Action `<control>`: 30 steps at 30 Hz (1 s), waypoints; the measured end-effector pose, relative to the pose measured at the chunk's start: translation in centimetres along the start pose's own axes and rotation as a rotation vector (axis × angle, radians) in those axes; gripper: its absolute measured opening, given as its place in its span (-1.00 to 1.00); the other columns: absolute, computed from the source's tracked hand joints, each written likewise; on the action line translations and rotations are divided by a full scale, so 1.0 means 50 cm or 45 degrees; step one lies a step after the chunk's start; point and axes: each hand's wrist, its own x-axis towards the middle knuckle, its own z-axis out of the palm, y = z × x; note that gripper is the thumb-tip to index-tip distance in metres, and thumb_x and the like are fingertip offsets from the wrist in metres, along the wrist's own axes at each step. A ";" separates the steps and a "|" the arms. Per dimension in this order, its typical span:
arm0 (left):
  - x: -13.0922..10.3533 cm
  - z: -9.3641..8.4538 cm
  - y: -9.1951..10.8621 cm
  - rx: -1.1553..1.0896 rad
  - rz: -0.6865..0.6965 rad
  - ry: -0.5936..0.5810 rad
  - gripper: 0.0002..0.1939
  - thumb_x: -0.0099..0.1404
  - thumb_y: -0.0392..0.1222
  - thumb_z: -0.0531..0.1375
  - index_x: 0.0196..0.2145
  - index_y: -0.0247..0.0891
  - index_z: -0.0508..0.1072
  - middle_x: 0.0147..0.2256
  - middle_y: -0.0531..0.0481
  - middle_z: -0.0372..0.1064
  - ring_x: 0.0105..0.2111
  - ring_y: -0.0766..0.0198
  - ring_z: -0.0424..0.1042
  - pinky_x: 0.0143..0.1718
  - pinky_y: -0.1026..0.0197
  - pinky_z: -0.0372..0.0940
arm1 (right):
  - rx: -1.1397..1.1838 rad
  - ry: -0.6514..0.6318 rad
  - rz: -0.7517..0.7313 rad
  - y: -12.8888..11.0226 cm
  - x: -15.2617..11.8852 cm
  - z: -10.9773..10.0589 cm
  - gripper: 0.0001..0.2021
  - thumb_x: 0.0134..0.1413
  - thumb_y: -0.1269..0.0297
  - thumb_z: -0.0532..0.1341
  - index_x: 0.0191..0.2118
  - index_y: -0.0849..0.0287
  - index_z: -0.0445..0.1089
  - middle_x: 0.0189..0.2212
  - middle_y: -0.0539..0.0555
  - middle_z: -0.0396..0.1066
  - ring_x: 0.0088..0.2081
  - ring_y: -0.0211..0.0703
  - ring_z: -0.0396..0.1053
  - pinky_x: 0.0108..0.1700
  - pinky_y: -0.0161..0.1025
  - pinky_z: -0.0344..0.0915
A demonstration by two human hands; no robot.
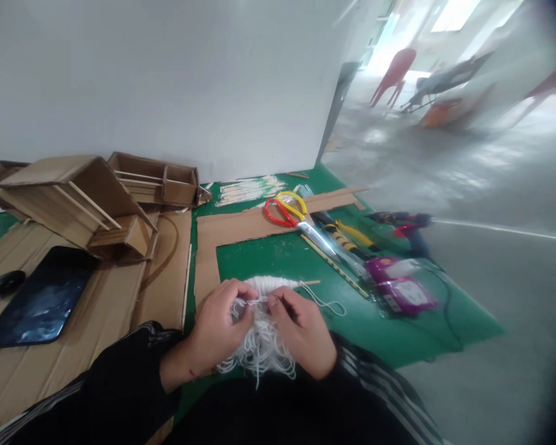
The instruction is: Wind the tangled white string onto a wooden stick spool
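A loose, looped bundle of white yarn (264, 346) hangs between my two hands near the front edge of the green table. My left hand (220, 321) pinches strands at the top of the bundle, its fingers closed. Close beside it on the right, my right hand (301, 324) also has thumb and fingers pressed together on the yarn. Just behind my hands lies a wound mass of white yarn (271, 283) with a thin stick (311, 282) poking out on its right. A loose end curls on the table there. The exact strands at my fingertips are hard to separate.
Scissors with red and yellow handles (301, 219) lie on cardboard strips (241, 226). Pliers (354, 233), a purple packet (405, 290) and a drill (408, 225) are to the right. Cardboard boxes (69, 198) and a black tablet (44, 296) stand left. A white wall (167, 80) rises behind.
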 end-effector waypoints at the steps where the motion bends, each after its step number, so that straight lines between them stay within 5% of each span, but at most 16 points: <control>1: 0.000 0.000 0.000 0.001 0.027 0.000 -0.81 0.19 -0.41 0.13 -0.25 -0.17 0.35 -0.27 0.04 0.37 -0.21 0.23 0.38 -0.15 0.20 0.26 | -0.008 0.002 -0.004 0.001 0.001 0.000 -0.76 0.24 0.23 0.05 -0.42 0.16 0.34 -0.59 -0.05 0.28 -0.54 -0.27 0.20 -0.48 -0.35 0.13; 8: -0.002 0.001 -0.001 -0.017 0.154 -0.001 -0.85 0.25 -0.41 0.09 -0.27 -0.18 0.32 -0.31 0.04 0.33 -0.26 0.25 0.34 -0.19 0.21 0.24 | -0.025 -0.021 0.002 0.001 0.000 0.002 -0.83 0.19 0.28 0.08 -0.37 0.15 0.37 -0.51 -0.01 0.40 -0.47 -0.23 0.32 -0.39 -0.34 0.23; 20: -0.006 0.002 -0.007 -0.029 0.078 -0.011 -0.93 0.33 -0.28 0.11 -0.24 -0.15 0.35 -0.27 0.05 0.39 -0.20 0.26 0.39 -0.13 0.21 0.26 | 0.012 -0.008 -0.010 0.003 0.003 0.007 -0.87 0.12 0.30 0.16 -0.22 0.14 0.40 -0.50 -0.03 0.44 -0.49 -0.24 0.35 -0.41 -0.34 0.26; 30: -0.006 -0.006 0.000 -0.347 0.025 -0.059 -0.86 0.36 -0.29 0.06 -0.16 -0.17 0.36 -0.21 -0.02 0.43 -0.17 0.25 0.44 -0.09 0.20 0.31 | -0.021 -0.011 0.008 -0.002 0.004 0.003 -0.88 0.15 0.30 0.12 -0.35 0.15 0.39 -0.54 -0.04 0.39 -0.52 -0.26 0.28 -0.44 -0.35 0.20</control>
